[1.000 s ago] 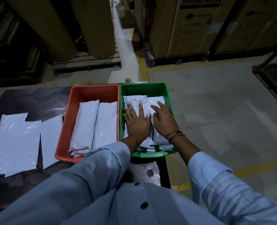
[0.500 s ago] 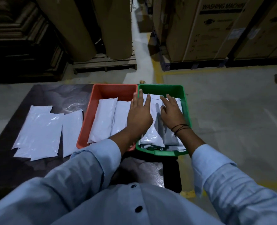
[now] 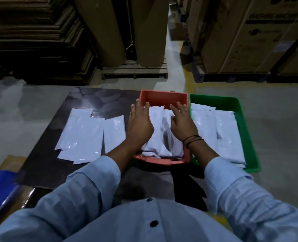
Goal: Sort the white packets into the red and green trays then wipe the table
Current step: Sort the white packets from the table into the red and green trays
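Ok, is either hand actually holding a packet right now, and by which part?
Neither. The left hand and right hand are open, fingers spread, over the packets in the red tray; nothing is gripped.

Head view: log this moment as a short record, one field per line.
left hand: open, over the red tray's left edge
right hand: open, on the packets in the red tray
red tray: holds white packets
green tray: holds white packets, no hand in it
loose packets: on the table, left of the red tray
wiping: no cloth in view
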Tool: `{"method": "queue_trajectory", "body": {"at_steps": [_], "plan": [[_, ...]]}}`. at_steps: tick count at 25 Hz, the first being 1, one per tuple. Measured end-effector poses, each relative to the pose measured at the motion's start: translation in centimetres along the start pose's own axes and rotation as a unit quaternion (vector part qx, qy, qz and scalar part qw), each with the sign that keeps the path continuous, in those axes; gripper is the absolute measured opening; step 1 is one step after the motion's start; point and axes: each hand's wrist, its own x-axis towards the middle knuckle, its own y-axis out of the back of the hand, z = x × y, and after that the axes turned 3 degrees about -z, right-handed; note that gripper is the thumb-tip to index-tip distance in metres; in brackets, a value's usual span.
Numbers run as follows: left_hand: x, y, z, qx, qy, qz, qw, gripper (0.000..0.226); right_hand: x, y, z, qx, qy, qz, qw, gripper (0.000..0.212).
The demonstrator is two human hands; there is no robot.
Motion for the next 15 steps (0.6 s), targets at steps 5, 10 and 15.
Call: {"method": "queue_trajectory", "body": {"at_steps": [5, 10, 15], "plan": [[-0.4, 4.1, -10.5, 0.019, 0.018, 0.004, 1.000, 0.056, 0.4, -5.5, -8.3, 0.006, 0.017, -0.001, 1.000, 0.051], [-1.1, 5.8, -19.9, 0.035, 0.043, -0.034, 0.998, 0.054, 0.5, -10.5, -16.1, 0.017, -0.014, -0.006, 1.000, 0.053], [-2.0, 4.9, -26.0, 0.069, 0.055, -0.088, 0.992, 0.060, 0.0, -15.0, -20.6, -0.040, 0.021, -0.066, 0.997, 0.056]]}}
